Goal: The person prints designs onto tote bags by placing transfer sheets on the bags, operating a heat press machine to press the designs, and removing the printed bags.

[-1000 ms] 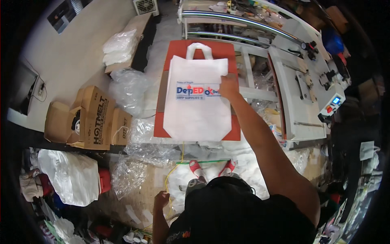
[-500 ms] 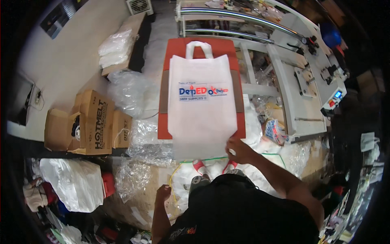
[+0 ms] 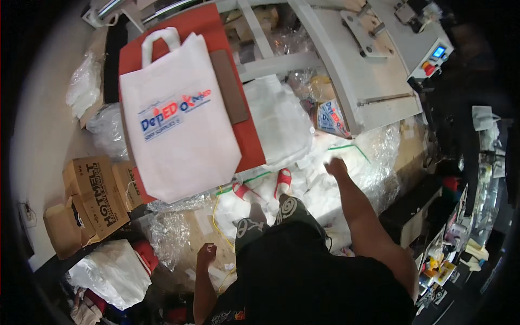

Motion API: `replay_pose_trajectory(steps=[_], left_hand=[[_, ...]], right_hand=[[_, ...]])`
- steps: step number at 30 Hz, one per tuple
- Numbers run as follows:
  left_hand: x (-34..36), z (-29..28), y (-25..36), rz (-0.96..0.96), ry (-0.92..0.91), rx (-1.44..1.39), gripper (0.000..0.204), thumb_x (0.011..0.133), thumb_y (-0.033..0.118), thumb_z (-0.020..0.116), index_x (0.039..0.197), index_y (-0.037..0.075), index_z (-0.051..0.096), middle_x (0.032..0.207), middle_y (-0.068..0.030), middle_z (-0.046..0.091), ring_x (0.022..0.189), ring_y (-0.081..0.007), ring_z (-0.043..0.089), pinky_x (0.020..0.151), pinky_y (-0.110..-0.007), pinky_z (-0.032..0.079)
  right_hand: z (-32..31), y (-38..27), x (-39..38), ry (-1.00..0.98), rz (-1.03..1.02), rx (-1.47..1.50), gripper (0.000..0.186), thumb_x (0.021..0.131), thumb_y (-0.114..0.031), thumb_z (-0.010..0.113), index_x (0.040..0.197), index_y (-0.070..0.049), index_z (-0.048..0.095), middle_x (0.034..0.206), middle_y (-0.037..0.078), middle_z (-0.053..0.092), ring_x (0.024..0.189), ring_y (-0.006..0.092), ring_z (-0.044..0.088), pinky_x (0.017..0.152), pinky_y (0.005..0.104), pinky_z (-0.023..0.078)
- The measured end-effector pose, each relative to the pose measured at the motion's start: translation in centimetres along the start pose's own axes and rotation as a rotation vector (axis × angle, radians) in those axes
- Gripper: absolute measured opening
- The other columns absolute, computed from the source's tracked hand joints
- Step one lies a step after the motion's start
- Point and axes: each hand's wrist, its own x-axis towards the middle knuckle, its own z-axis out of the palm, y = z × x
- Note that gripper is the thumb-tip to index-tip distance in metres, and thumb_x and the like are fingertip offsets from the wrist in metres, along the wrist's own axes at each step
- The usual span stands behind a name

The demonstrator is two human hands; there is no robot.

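The white machine fills the upper right, and a red board slants beside its frame. On the board lies the white bag, flat and print up, its handle loop at the far end and its bottom reaching the board's near edge. Just right of the board is a pile of white sheets; a brown carton stands open to the left.

A printed packet sits by the machine's near corner. The right hand hangs below it — apart from the bag, fingers bent and blurred, so I cannot tell how far they close. The left hand is loosely curled near the person's side, well clear of the bag — whether fully closed, I cannot tell.
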Motion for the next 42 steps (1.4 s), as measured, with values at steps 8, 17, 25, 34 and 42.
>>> replay_pose_trajectory(steps=[8, 17, 25, 34, 42], left_hand=[[-5.7, 5.4, 4.6, -0.085, -0.023, 0.073, 0.035, 0.087, 0.03, 0.062, 0.111, 0.004, 0.063, 0.104, -0.0187, 0.067, 0.099, -0.0294, 0.067, 0.081, -0.039, 0.054], [-2.7, 8.4, 20.9, 0.351, 0.129, 0.032, 0.024, 0.086, 0.018, 0.064, 0.105, 0.003, 0.065, 0.095, -0.0163, 0.069, 0.083, -0.0279, 0.069, 0.069, -0.035, 0.056], [5.0, 10.1, 32.8, 0.02, -0.03, -0.802, 0.075, 0.087, 0.047, 0.067, 0.143, 0.009, 0.035, 0.136, -0.0123, 0.048, 0.118, -0.0303, 0.052, 0.089, -0.049, 0.049], [1.7, 8.7, 36.1, 0.341, -0.399, -0.717, 0.066, 0.088, 0.019, 0.068, 0.142, 0.002, 0.032, 0.125, -0.0126, 0.056, 0.11, -0.0231, 0.058, 0.094, -0.04, 0.047], [-8.2, -2.2, 36.1, 0.696, -0.413, -0.211, 0.096, 0.078, 0.004, 0.073, 0.152, 0.007, 0.012, 0.147, -0.0197, 0.038, 0.14, -0.0276, 0.03, 0.109, -0.04, 0.034]], right_hand=[[-4.2, -13.7, 10.1, 0.287, 0.006, 0.233, 0.066, 0.077, -0.044, 0.073, 0.117, 0.003, 0.052, 0.119, 0.022, 0.055, 0.11, 0.0376, 0.056, 0.091, 0.0448, 0.05], [-2.5, -11.2, 12.0, 0.34, -0.063, 0.252, 0.052, 0.074, -0.033, 0.076, 0.11, -0.003, 0.055, 0.118, 0.018, 0.053, 0.113, 0.0344, 0.053, 0.089, 0.044, 0.051], [-9.2, -6.5, -0.7, -0.072, -0.447, 1.086, 0.038, 0.075, -0.02, 0.076, 0.107, -0.003, 0.064, 0.112, 0.011, 0.061, 0.115, 0.0242, 0.054, 0.099, 0.0337, 0.042], [-8.6, 4.5, -8.8, -0.551, 0.05, 1.875, 0.043, 0.088, -0.016, 0.063, 0.124, 0.004, 0.05, 0.11, 0.015, 0.062, 0.1, 0.0274, 0.061, 0.09, 0.0407, 0.05], [-21.8, -2.9, -19.5, -0.181, -0.18, 1.513, 0.061, 0.083, 0.004, 0.061, 0.141, -0.003, 0.04, 0.109, 0.016, 0.062, 0.091, 0.0221, 0.062, 0.081, 0.0333, 0.052]])
